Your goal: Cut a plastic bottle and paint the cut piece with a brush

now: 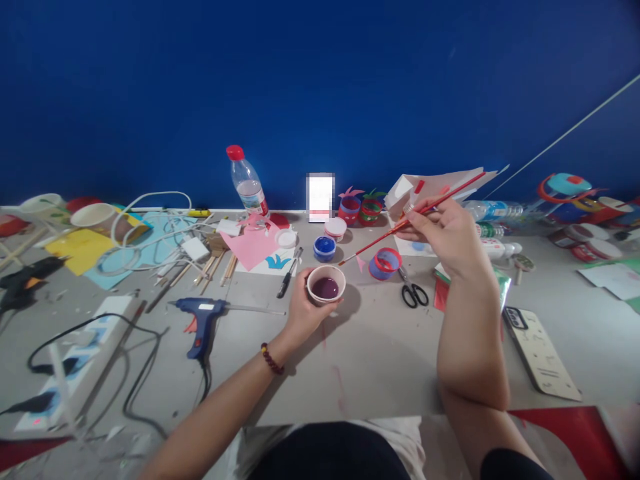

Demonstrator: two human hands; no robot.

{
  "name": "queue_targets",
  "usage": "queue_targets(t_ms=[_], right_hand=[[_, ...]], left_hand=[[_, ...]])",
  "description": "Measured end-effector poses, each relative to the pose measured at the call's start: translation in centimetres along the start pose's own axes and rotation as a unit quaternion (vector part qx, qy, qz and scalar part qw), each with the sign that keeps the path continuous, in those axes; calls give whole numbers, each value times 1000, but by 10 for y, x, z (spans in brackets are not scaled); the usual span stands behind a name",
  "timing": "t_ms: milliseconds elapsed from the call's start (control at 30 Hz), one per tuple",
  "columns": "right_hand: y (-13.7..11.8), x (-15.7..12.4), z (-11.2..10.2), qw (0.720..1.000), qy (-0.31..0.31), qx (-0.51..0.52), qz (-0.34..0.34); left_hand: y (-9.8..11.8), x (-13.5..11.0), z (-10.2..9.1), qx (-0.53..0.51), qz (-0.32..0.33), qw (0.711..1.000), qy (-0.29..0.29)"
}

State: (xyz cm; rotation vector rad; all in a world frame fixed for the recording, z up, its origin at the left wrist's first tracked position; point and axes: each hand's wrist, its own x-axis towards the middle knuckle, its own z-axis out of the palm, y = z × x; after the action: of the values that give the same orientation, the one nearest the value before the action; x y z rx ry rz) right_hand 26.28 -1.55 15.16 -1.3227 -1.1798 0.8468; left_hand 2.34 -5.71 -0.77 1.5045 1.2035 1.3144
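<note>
From the head view, the left hand is curled around the white paper cup, which is upright and holds dark purple liquid; a dark red bead bracelet circles that wrist. The right hand, farther off and to the right, grips the slim red-handled paintbrush in pinched fingers, its bristles pointing left and down just beside the cup's far right rim; I cannot tell whether they touch. So one cup and one brush are in hand, the cup lying left of the right hand. Beyond the cup stands one small pot of blue paint, and between the hands one open purple pot with a red rim. Farther back are two leaf-topped pots, one red with pink leaves, one red and green with green leaves. One pair of black-handled scissors lies near the purple pot. To the left are one black craft knife, one blue glue gun and one red-capped clear plastic bottle; far right of the right forearm lies one cream-coloured phone.
</note>
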Motion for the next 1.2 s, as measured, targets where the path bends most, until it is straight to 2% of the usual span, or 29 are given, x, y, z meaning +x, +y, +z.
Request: queue_targets(t_ms=[133, 267, 433, 567, 700, 900, 1033, 1200], right_hand=[[-1, -3, -6, 998, -65, 23, -5], [4, -2, -10, 991, -126, 33, 8], [1, -4, -5, 986, -164, 19, 17], [-6, -10, 2, 985, -171, 8, 20], [-7, -12, 5, 986, -168, 4, 14], [-6, -11, 4, 990, -143, -13, 10], [-5, -12, 7, 988, -148, -20, 24], [-6, -12, 8, 989, -142, -30, 21]], left_hand=[[1, 1, 0, 15, 3, 999, 50], [-1, 3, 0, 17, 32, 999, 13], [-3, 3, 0, -5, 5, 1000, -10], [-3, 2, 1, 12, -25, 999, 37], [-7, 2, 3, 24, -21, 996, 84], [-8, 1, 1, 43, 13, 998, 52], [-4, 2, -1, 70, 45, 996, 37], [-2, 3, -2, 85, 35, 995, 41]])
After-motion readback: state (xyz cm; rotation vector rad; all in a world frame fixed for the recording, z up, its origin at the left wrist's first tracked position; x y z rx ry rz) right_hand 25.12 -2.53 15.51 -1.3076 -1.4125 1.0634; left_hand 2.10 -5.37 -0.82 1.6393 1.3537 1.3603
